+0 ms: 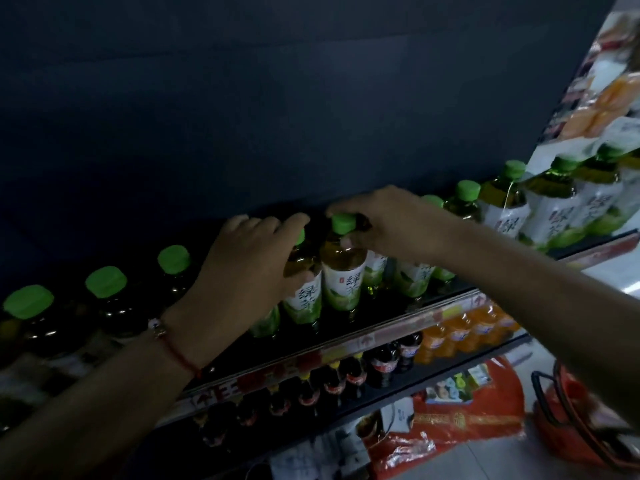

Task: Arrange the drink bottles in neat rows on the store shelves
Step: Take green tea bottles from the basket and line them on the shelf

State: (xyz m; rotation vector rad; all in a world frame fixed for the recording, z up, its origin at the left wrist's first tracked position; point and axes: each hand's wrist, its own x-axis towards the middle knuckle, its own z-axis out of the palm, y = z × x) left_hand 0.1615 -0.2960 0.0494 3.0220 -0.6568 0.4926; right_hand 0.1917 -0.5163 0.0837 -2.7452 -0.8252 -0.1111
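Green-capped green tea bottles stand in a row along the upper shelf [408,315]. My left hand [249,268] grips one bottle [303,292] by its shoulder, fingers over the cap. Right beside it, my right hand [388,226] pinches the neck of another tea bottle [343,271] just under its green cap. The two bottles touch each other at mid shelf. More tea bottles [105,282] stand dark at the left, and others [498,202] continue to the right, some in shrink wrap.
On the shelf below stand cola bottles [353,375] and orange soda bottles [460,332]. A red bag [467,420] lies on the floor, with a red shopping basket [575,410] at the lower right. Packaged goods [609,98] fill the upper right.
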